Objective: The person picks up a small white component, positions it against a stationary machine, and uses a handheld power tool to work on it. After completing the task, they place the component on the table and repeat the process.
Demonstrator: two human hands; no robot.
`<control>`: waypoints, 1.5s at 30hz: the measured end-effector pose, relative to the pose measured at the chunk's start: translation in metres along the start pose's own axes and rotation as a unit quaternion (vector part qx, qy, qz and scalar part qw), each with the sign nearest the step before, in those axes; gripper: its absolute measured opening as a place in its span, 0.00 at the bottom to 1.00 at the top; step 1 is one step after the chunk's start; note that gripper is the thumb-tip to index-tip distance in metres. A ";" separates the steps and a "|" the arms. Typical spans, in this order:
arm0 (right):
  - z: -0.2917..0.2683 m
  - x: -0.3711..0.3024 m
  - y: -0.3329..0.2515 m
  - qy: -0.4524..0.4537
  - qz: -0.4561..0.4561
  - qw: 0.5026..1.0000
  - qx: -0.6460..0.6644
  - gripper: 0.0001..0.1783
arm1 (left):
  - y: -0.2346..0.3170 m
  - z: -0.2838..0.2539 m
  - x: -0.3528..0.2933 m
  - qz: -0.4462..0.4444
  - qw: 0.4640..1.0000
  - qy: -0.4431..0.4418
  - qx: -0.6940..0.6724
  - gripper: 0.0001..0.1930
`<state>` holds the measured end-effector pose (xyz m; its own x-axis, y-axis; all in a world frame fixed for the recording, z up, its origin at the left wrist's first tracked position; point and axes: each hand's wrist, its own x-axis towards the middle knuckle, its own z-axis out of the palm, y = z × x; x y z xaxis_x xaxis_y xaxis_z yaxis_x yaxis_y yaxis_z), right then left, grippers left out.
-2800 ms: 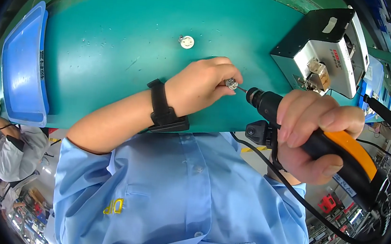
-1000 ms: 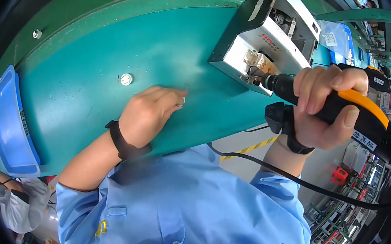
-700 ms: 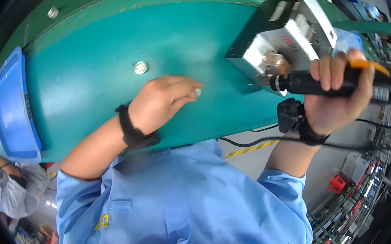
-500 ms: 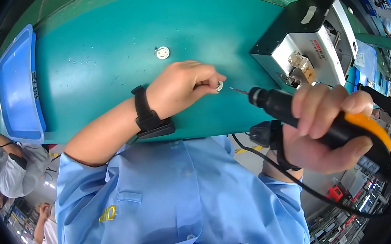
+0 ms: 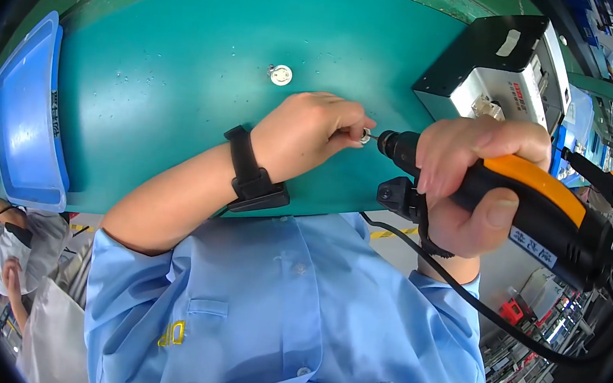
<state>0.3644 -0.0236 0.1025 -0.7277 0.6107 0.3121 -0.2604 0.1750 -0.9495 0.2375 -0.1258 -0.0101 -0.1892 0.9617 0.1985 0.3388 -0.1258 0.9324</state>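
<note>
Between the thumb and fingers of my left hand [image 5: 312, 134] is a small round white part [image 5: 365, 136], mostly covered by the fingertips. My right hand [image 5: 473, 182] wraps round a black and orange electric screwdriver [image 5: 535, 195], held sideways with its bit pointing left. The bit's tip meets the small white part, or comes very close to it; which, I cannot tell. Beyond my left hand a round white disc-shaped piece [image 5: 281, 75] lies on the green mat [image 5: 187, 54], with a small dark bit at its left edge.
A blue plastic tray [image 5: 24, 120] stands at the left. At the back right is a black and silver box-shaped machine [image 5: 481, 68]. A black cable [image 5: 474, 290] loops below my right forearm. Another screwdriver [image 5: 597, 177] is at the far right; other people sit at the lower left.
My right hand has brought the screwdriver leftward, closing the gap between its bit and the white part. My left hand has shifted slightly right in the picture, as the view moved too.
</note>
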 end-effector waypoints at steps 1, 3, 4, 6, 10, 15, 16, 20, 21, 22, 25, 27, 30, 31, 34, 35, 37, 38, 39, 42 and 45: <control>0.002 0.000 -0.001 -0.002 -0.001 1.000 -0.008 0.25 | 0.000 0.000 0.000 -0.002 1.000 0.002 -0.001 0.09; 0.005 0.000 -0.001 -0.007 -0.003 1.000 -0.024 0.25 | 0.001 0.000 0.001 -0.010 1.000 -0.002 0.002 0.08; 0.006 0.001 0.000 -0.009 -0.002 1.000 -0.023 0.25 | 0.001 0.000 0.001 -0.013 1.000 -0.003 0.004 0.08; 0.007 0.002 0.003 -0.003 -0.004 0.999 -0.035 0.24 | 0.002 -0.001 0.001 -0.022 1.000 -0.004 0.007 0.07; 0.011 0.005 0.007 -0.003 -0.019 0.999 -0.039 0.25 | 0.004 -0.004 0.000 -0.025 1.000 -0.004 0.018 0.07; 0.012 0.002 0.005 0.023 -0.068 0.997 0.043 0.25 | 0.010 -0.006 -0.006 -0.002 0.998 0.005 0.058 0.10; 0.000 -0.003 -0.001 0.025 -0.081 0.990 0.115 0.25 | 0.022 -0.014 -0.001 -0.001 0.997 0.014 0.077 0.10; -0.030 -0.010 -0.043 0.153 -0.232 0.945 0.175 0.24 | 0.057 -0.052 0.032 0.029 0.995 0.050 0.086 0.10; -0.034 -0.012 -0.045 0.146 -0.235 0.943 0.186 0.24 | 0.053 -0.066 0.043 0.048 0.982 0.086 0.159 0.09; -0.039 -0.013 -0.046 0.110 -0.239 0.948 0.180 0.24 | 0.042 -0.081 0.056 0.055 0.979 0.089 0.175 0.09; -0.044 -0.013 -0.044 0.043 -0.255 0.952 0.165 0.22 | 0.004 -0.125 0.098 0.031 0.963 0.127 0.238 0.11; -0.041 -0.015 -0.038 0.033 -0.226 0.961 0.154 0.22 | -0.026 -0.156 0.109 0.052 0.913 0.191 0.356 0.16; -0.050 -0.019 -0.031 0.048 -0.206 0.968 0.132 0.22 | -0.032 -0.180 0.108 -0.010 0.835 0.294 0.466 0.20; -0.054 -0.022 -0.030 0.052 -0.200 0.970 0.126 0.22 | -0.033 -0.188 0.103 -0.050 0.792 0.333 0.508 0.20; -0.059 -0.028 -0.031 0.063 -0.193 0.972 0.117 0.22 | -0.056 -0.213 0.086 -0.170 0.752 0.352 0.530 0.19; -0.059 -0.028 -0.032 0.068 -0.193 0.972 0.115 0.22 | -0.066 -0.222 0.079 -0.177 0.809 0.296 0.476 0.17; -0.059 -0.027 -0.032 0.087 -0.192 0.972 0.102 0.23 | -0.056 -0.211 0.086 -0.174 0.866 0.223 0.412 0.15; -0.059 -0.028 -0.032 0.089 -0.195 0.972 0.101 0.23 | -0.052 -0.199 0.082 -0.119 0.902 0.221 0.352 0.12; -0.058 -0.028 -0.032 0.096 -0.194 0.972 0.096 0.23 | -0.036 -0.181 0.078 -0.064 0.933 0.210 0.285 0.11; -0.062 -0.027 -0.037 0.122 -0.191 0.971 0.072 0.23 | 0.020 -0.110 0.054 -0.022 0.984 0.060 0.165 0.12; -0.077 -0.026 -0.048 0.122 -0.212 0.968 0.057 0.24 | 0.049 -0.053 0.016 -0.022 0.990 -0.060 0.125 0.13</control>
<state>0.4447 0.0113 0.1377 -0.3733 0.6690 0.6427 -0.5810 0.3715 -0.7241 0.2024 -0.1293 0.0545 -0.1029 0.9888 0.1084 0.5535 -0.0336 0.8322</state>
